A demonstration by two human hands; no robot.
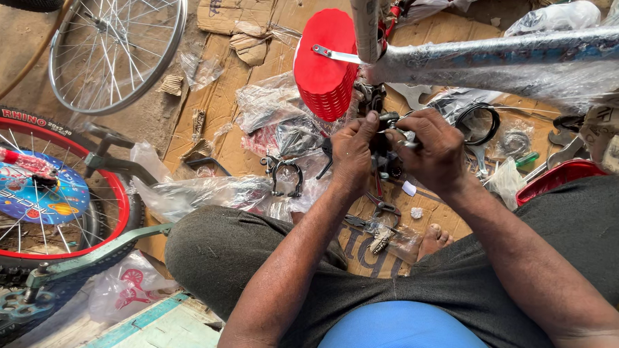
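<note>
My left hand (pixel 352 155) and my right hand (pixel 428 149) meet around a small black brake part (pixel 386 144) just below a wrapped bicycle frame tube (pixel 505 61). Both hands pinch that part; the right fingers also press a silver piece on it. A red plastic basket (pixel 325 65) hangs from the frame right above my left hand. Another black brake caliper (pixel 286 176) lies on the cardboard to the left of my left wrist.
A bare spoked rim (pixel 115 44) lies at the upper left. A red-rimmed wheel with a tyre (pixel 44 199) sits in a green frame at the left. Plastic bags, tools and small parts litter the cardboard (pixel 219 102). A red tray (pixel 556 179) sits at the right.
</note>
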